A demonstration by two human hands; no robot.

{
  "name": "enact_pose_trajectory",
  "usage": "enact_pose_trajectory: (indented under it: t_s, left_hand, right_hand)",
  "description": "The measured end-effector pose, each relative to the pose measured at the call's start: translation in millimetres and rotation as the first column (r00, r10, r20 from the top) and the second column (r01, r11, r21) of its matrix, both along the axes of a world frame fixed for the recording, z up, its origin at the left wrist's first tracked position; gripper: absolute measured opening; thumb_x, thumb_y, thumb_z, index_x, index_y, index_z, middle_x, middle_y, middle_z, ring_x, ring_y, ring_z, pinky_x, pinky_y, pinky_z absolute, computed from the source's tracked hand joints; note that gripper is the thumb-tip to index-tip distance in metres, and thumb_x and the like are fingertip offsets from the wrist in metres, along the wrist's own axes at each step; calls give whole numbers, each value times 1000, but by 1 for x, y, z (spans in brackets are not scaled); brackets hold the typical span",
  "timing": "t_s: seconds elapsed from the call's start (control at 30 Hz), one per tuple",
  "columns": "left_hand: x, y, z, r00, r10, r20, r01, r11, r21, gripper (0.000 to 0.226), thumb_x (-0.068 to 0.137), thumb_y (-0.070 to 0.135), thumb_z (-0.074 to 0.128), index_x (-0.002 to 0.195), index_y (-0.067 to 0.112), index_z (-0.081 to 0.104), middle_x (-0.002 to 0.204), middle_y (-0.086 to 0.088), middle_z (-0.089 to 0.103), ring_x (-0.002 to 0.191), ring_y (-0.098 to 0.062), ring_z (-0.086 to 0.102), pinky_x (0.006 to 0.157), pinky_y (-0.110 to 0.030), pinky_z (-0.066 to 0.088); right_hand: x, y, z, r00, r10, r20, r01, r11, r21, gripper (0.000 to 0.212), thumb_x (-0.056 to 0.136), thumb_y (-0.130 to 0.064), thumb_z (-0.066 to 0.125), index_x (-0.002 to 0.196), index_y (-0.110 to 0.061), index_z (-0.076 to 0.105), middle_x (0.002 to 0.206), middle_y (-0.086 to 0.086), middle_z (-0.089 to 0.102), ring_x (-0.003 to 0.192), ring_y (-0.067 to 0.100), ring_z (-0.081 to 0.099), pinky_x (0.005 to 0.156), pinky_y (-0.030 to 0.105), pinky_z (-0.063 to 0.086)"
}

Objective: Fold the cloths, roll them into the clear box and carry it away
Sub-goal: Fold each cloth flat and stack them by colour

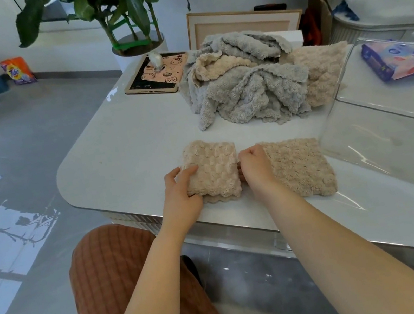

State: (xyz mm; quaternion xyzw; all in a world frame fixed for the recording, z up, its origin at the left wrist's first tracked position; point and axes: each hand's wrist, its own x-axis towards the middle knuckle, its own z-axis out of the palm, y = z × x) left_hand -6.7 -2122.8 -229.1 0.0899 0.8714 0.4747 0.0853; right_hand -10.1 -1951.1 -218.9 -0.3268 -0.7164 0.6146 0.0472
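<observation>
While working at the 6 o'clock edge of the desk (126, 142), gripping folded beige cloth (215, 172) with left hand (181, 188), curled round its 9 o'clock side. Pinching 9 o'clock edge of flat beige cloth (300, 165) with right hand (254, 168), closed in a fist, just beside the folded piece. Cannot tell whether one long cloth or two separate ones. Both lying on desk near its 6 o'clock edge.

Noted at 12 o'clock: loose heap of grey and beige cloths (242, 82), unfolded. At 3 o'clock: clear box (388, 132), just beside the flat cloth, contact unclear; nothing rolled inside as far as visible. At 2 o'clock, beyond it: tissue pack (395, 59). At 11 o'clock: tablet in pink case (159, 75).

Handling, judged: thick fluffy pile, light, limp, no stiffness; grippy rather than slippery, nothing fragile. Likely to spring open once released, so best taken at the folded edge, pinching through all layers, then rolled tight under flat palms. Best lifted as a roll from both ends to stop unwinding. Box judged rigid, smooth, light; best carried by two opposite walls, both hands. Early in task: most of heap not yet folded.
</observation>
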Motion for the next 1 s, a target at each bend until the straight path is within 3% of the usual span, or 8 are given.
enact_pose_trajectory:
  t_s: [0.13, 0.23, 0.4, 0.57, 0.77, 0.83, 0.9, 1.0]
  left_hand:
    - [-12, 3, 13, 957, 129, 261, -204, 936, 286, 35, 82, 20, 53, 116, 25, 57, 113, -1, 52, 101, -18, 51, 72, -22, 41]
    - [-24, 5, 17, 878, 233, 419, -359, 898, 253, 47, 92, 36, 59, 129, 18, 36, 114, -5, 51, 101, -20, 53, 78, -29, 44]
    - [-32, 12, 14, 873, 202, 444, -342, 902, 263, 60, 90, 25, 65, 133, 18, 24, 117, -10, 51, 91, -18, 58, 65, -24, 47]
    - [-26, 10, 3, 907, 237, 347, -323, 922, 214, 53, 94, 12, 48, 137, 22, 19, 110, -14, 57, 89, -24, 61, 75, -36, 51]
    - [-33, 9, 18, 792, 48, 609, -442, 733, 517, 46, 90, 27, 64, 128, 4, 53, 114, -14, 68, 102, -29, 68, 86, -43, 55]
    - [-31, 15, 26, 788, -59, 613, -420, 677, 604, 35, 95, 28, 57, 122, 6, 60, 115, -12, 69, 105, -26, 67, 87, -40, 54]
    - [-30, 24, 33, 780, -155, 606, -392, 633, 667, 32, 98, 28, 51, 123, 11, 60, 118, -9, 68, 109, -24, 65, 92, -41, 52]
    - [-30, 42, 37, 797, -186, 575, -347, 638, 687, 34, 98, 24, 49, 128, 10, 56, 122, -11, 66, 111, -26, 64, 86, -40, 55]
  right_hand:
    - [2, 2, 7, 971, 186, 151, -194, 980, 38, 22, 81, -22, 67, 83, -13, 47, 75, 7, 55, 71, 23, 56, 66, 33, 45]
    - [5, 2, 4, 951, 256, 176, -281, 949, 141, 31, 82, -11, 63, 105, -13, 43, 89, 3, 54, 86, 23, 57, 73, 35, 49]
    - [11, 1, 4, 952, 301, -61, -265, 905, 333, 38, 90, -8, 56, 122, -18, 37, 77, -4, 49, 65, 12, 49, 59, 30, 42]
    - [6, -5, -11, 919, 361, 161, -395, 829, 396, 30, 89, -14, 53, 117, -6, 45, 100, 10, 58, 86, 23, 56, 59, 29, 38]
    - [-1, -4, -4, 964, 241, 111, -253, 962, 107, 7, 90, -21, 51, 89, -15, 48, 81, 6, 54, 71, 23, 53, 58, 27, 36]
    - [1, 1, 1, 976, 190, 102, -185, 981, -56, 22, 93, -33, 49, 100, -13, 56, 91, 5, 63, 82, 23, 61, 76, 35, 51]
    - [6, 8, 8, 973, 200, 119, -164, 952, -260, 53, 85, -58, 51, 115, -15, 60, 109, 6, 69, 100, 25, 64, 95, 44, 50]
    - [22, 29, 25, 968, 243, 59, -170, 813, -556, 46, 83, -63, 58, 110, -27, 65, 107, 0, 72, 105, 23, 65, 98, 46, 47]
